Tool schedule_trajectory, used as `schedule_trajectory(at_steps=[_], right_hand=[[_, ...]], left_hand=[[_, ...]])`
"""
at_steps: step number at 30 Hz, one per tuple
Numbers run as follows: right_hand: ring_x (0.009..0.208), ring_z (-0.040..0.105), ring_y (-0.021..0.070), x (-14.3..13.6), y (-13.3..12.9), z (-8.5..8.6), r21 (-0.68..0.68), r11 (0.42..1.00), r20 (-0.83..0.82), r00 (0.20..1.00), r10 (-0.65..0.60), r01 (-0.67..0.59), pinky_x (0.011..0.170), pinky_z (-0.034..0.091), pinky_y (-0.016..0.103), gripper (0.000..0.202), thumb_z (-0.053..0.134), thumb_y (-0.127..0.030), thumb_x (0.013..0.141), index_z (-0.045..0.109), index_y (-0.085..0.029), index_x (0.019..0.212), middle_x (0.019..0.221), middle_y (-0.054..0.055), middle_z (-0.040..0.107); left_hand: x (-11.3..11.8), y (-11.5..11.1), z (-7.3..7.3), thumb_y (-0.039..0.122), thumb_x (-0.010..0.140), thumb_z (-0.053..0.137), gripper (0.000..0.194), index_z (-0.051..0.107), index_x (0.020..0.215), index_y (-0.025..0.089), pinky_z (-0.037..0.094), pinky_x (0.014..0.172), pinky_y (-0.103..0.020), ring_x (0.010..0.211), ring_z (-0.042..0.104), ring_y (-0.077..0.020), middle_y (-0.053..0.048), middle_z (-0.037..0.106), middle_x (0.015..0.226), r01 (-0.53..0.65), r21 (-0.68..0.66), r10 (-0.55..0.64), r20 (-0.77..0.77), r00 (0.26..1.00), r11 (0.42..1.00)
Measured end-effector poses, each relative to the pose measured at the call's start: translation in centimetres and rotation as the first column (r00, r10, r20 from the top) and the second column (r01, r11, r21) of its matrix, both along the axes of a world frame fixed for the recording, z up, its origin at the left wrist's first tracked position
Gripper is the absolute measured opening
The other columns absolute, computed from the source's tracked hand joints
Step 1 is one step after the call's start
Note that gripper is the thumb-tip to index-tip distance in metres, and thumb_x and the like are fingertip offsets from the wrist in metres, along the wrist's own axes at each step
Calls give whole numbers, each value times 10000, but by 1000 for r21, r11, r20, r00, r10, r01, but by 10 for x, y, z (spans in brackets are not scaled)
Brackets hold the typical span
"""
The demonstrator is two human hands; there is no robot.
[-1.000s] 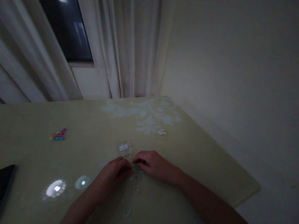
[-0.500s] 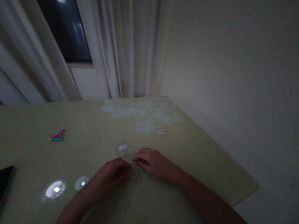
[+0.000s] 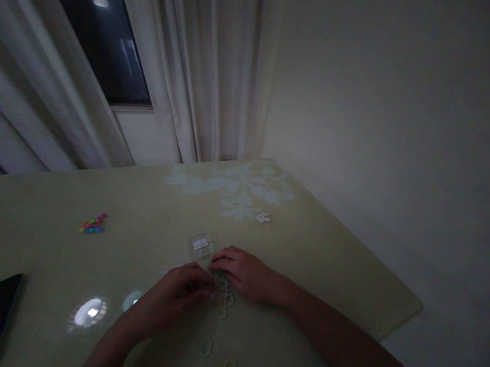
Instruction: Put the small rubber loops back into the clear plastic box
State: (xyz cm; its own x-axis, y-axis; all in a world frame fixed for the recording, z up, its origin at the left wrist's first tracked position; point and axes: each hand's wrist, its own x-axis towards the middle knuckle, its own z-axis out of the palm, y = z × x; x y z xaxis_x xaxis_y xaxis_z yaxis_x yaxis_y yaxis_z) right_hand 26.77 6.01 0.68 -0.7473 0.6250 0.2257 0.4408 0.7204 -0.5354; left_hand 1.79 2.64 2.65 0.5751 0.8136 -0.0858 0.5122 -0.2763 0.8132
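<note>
Forearms (image 3: 334,322) slanting inward, left hand (image 3: 187,288) and right hand (image 3: 240,270) curl beside small rings (image 3: 223,286), well in from the right edge of the worktop (image 3: 325,256); whether either grips one is unclear.

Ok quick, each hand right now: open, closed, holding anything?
Left hand: partly curled beside the small rings; can't tell if it holds one.
Right hand: curled over the rings; its grip can't be told either.
</note>
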Motion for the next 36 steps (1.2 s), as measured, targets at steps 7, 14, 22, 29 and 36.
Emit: schedule_trajectory(at_steps=[7, 14, 22, 29, 36], right_hand=[[1318, 599, 254, -4, -3, 1, 68, 997, 88, 996, 14, -20, 1181, 434, 393, 404, 547, -125, 1030, 659, -139, 1418, 1483, 130, 647], [1253, 636, 199, -2, -3, 9, -35, 989, 14, 989, 146, -146, 1163, 444, 320, 390, 501, -15, 984, 731, -126, 1279, 1300, 114, 738], [1268, 640, 213, -3, 4, 1, -109, 979, -17, 985, 172, -173, 1175, 437, 362, 418, 508, 0, 913, 764, -132, 1216, 1286, 135, 746], [1095, 727, 190, -2, 7, 1, -307, 926, -309, 943, 121, -219, 1052, 514, 327, 436, 487, -35, 815, 817, -199, 1047, 1123, 49, 806], [802, 721, 169, 1, 29, -1, -425, 905, -532, 817, -221, -31, 795, 557, 285, 342, 492, -89, 743, 813, -166, 833, 825, 44, 786]], left_hand=[[-7, 13, -7, 417, 955, 550, 300, 781, 1013, 234, 608, 754, -337, 865, 776, -251, -62, 826, 962, -294, 116, 293, 30, 956, 949], [1, 14, -18, 397, 966, 556, 306, 788, 1105, 253, 633, 870, -373, 962, 797, -269, -59, 846, 1064, -281, 168, 268, 99, 958, 945], [22, 3, -30, 440, 1060, 468, 407, 740, 1306, 263, 570, 1055, -412, 1173, 738, -270, -81, 794, 1275, -265, 287, 243, 112, 964, 921], [26, -3, -19, 514, 1110, 355, 518, 695, 1383, 233, 485, 1159, -480, 1302, 665, -291, -110, 735, 1394, -252, 186, 239, 89, 967, 950], [25, -40, -16, 530, 1114, 337, 506, 700, 1378, 295, 489, 1165, -488, 1314, 658, -301, -81, 719, 1413, -251, 119, 248, 40, 968, 961]])
